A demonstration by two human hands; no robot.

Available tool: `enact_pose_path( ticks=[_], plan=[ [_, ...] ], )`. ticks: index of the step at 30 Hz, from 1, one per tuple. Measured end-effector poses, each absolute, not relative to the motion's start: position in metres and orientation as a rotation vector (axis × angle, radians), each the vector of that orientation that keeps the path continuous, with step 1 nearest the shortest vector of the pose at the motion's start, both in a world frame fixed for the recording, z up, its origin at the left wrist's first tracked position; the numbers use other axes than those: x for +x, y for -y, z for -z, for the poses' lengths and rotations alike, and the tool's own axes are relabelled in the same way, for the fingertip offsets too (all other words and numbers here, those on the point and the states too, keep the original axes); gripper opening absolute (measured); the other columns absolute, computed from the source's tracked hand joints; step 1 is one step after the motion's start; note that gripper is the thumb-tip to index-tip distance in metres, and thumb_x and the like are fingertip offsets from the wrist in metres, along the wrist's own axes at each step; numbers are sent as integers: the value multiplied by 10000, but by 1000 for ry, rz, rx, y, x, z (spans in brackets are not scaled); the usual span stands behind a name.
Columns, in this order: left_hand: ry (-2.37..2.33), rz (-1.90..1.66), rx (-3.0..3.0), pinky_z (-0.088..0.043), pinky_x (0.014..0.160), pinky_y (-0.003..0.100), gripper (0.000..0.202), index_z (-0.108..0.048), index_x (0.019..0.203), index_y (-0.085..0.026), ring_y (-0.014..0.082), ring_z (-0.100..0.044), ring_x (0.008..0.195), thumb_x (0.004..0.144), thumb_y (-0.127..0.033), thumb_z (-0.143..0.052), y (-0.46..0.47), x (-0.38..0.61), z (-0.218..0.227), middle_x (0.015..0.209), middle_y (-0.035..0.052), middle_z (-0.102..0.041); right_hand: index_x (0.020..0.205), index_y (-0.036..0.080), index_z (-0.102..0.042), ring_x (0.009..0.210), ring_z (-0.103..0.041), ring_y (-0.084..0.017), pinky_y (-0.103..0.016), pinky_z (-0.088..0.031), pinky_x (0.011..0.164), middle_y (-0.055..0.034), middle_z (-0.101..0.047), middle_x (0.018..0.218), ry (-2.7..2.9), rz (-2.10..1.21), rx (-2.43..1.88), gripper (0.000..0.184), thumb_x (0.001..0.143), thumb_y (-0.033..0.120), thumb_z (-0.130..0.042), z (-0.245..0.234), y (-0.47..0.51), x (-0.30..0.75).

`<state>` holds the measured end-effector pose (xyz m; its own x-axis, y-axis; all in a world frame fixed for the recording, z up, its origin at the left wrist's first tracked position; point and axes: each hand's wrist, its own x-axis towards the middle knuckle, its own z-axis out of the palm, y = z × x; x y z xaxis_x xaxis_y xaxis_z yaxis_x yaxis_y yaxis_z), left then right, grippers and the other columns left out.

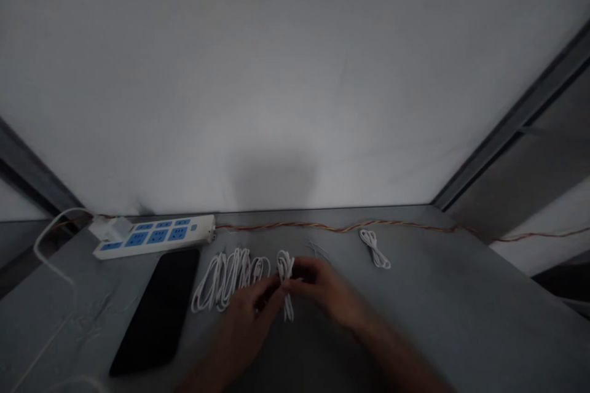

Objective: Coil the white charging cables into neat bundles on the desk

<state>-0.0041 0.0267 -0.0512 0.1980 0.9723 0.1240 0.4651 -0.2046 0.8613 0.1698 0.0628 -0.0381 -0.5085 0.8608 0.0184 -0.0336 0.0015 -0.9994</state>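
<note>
A folded bundle of white cable is held upright between my two hands in the middle of the table. My left hand pinches its middle from the left, thumb and fingers closed. From the right, my right hand grips the same bundle with thumb and forefinger; a thin pale strip seems to show at its fingertips. Just left of the hands lies a row of several coiled white cables, partly hidden by my left hand. A few thin twist ties rest beyond my right hand.
A white power strip with blue sockets and a plugged-in white charger stands at the back left. In front lies a black phone. Another bundled white cable sits at right. Twisted red-yellow wire runs along the wall.
</note>
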Motion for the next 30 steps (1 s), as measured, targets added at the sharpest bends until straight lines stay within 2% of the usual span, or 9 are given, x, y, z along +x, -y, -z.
enact_pose_path(
  ticks=[4, 7, 8, 10, 15, 18, 20, 24, 30],
  plan=[
    [-1345, -924, 1938, -566, 717, 261, 289, -677, 1156, -245, 170, -719, 822, 933, -317, -507, -23, -2, 60, 1065, 32, -763, 974, 171, -702, 786, -671, -201, -310, -515, 710, -55, -732, 882, 1487, -1490, -1023, 324, 835, 459, -648, 37, -76, 187],
    [-1439, -986, 2258, -556, 829, 335, 285, -668, 1144, -234, 204, -713, 920, 929, -265, -483, -28, -11, 62, 1083, 49, -755, 935, 166, -703, 786, -675, -200, -272, -496, 667, -54, -734, 873, 1749, -962, -1565, 263, 885, 389, -573, 30, -90, 213],
    [-1498, -1000, 2367, -542, 858, 364, 276, -678, 1114, -227, 222, -704, 956, 931, -245, -472, -31, -17, 61, 1065, 57, -757, 969, 178, -701, 820, -679, -203, -276, -495, 708, -50, -736, 898, 1819, -690, -1798, 258, 897, 380, -557, 29, -94, 223],
    [-1673, -964, 2517, -529, 839, 407, 263, -698, 1040, -209, 243, -707, 885, 943, -238, -455, -40, -29, 55, 991, 74, -761, 1050, 123, -681, 897, -673, -275, -352, -482, 767, -132, -726, 961, 1783, -437, -2032, 278, 897, 321, -558, 28, -99, 240],
    [-2014, -484, 2514, -487, 811, 459, 272, -674, 1094, -175, 307, -688, 910, 939, -283, -478, -51, -45, 38, 970, 114, -745, 1116, 59, -647, 1047, -613, -406, -507, -421, 870, -256, -676, 1063, 1677, -142, -2301, 312, 883, 245, -553, 34, -102, 264],
    [-1955, -292, 2461, -463, 857, 468, 309, -649, 1163, -161, 309, -686, 952, 943, -296, -478, -48, -38, 38, 986, 118, -755, 1259, 62, -565, 1166, -547, -386, -484, -391, 944, -250, -619, 1208, 1707, -14, -2253, 410, 901, 260, -538, 33, -100, 257],
    [-1877, -289, 2435, -444, 904, 469, 337, -630, 1205, -159, 299, -681, 984, 943, -310, -481, -45, -31, 42, 1024, 119, -753, 1288, 108, -549, 1148, -568, -313, -398, -409, 939, -191, -627, 1223, 1813, -24, -2044, 400, 929, 275, -498, 33, -95, 240],
    [-1746, -420, 2392, -444, 931, 436, 386, -575, 1296, -194, 275, -671, 1010, 964, -332, -434, -44, -26, 50, 1058, 93, -748, 1108, 196, -655, 775, -661, -202, -282, -449, 693, -74, -725, 925, 2105, -501, -1636, 287, 939, 354, -486, 44, -74, 188],
    [-1695, -369, 2469, -457, 916, 477, 381, -605, 1263, -144, 304, -688, 957, 965, -205, -377, -46, -30, 47, 1054, 132, -747, 1068, 230, -656, 739, -657, -190, -250, -336, 586, -41, -742, 877, 2407, -639, -1488, 235, 873, 315, -557, 55, -50, 148]
  ],
)
